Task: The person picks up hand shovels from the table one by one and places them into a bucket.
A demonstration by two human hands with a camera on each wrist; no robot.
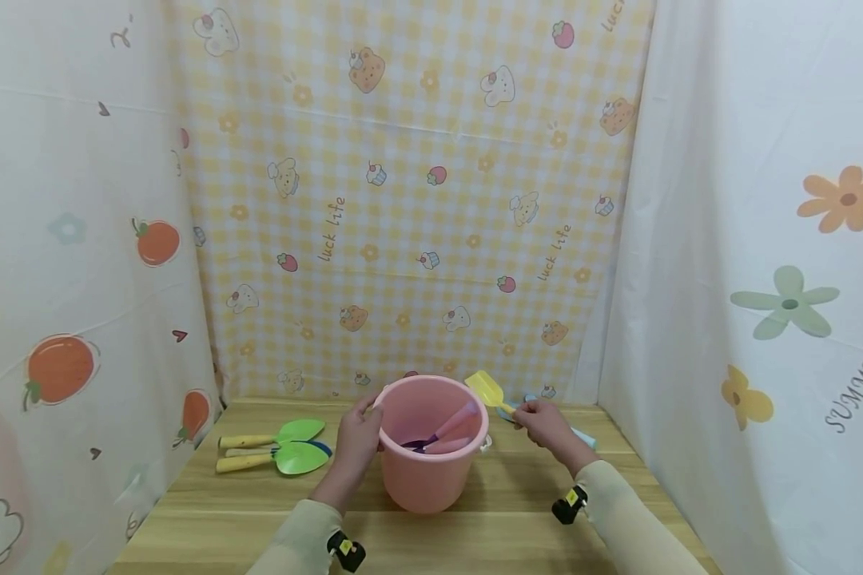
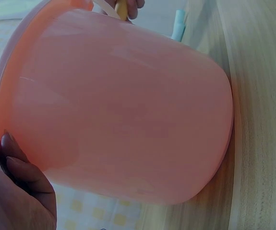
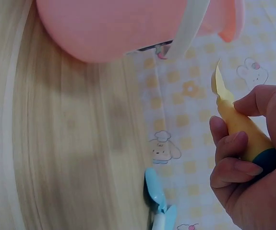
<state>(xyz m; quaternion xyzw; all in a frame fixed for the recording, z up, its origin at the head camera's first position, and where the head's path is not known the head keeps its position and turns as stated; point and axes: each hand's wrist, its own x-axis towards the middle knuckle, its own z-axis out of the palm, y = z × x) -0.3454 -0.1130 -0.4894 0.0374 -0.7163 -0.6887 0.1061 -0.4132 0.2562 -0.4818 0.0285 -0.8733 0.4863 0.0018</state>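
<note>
A pink bucket (image 1: 426, 479) stands upright on the table, with pink-handled tools (image 1: 451, 423) leaning inside it. My left hand (image 1: 359, 435) grips the bucket's rim on its left side; the left wrist view shows fingers (image 2: 27, 175) curled at the rim. In my right hand (image 1: 546, 427) is a small yellow toy shovel (image 1: 485, 389), held by its handle. Its blade points up and left, beside the bucket's right rim. The right wrist view shows the fingers wrapped around the yellow handle (image 3: 246, 127), which has a dark green end.
Green shovels (image 1: 300, 458) with yellow handles lie at the table's left, a blue blade showing among them. Light blue tools (image 3: 154, 187) lie at the right, partly behind my right hand. Printed curtains (image 1: 417, 200) enclose the table at the back and both sides.
</note>
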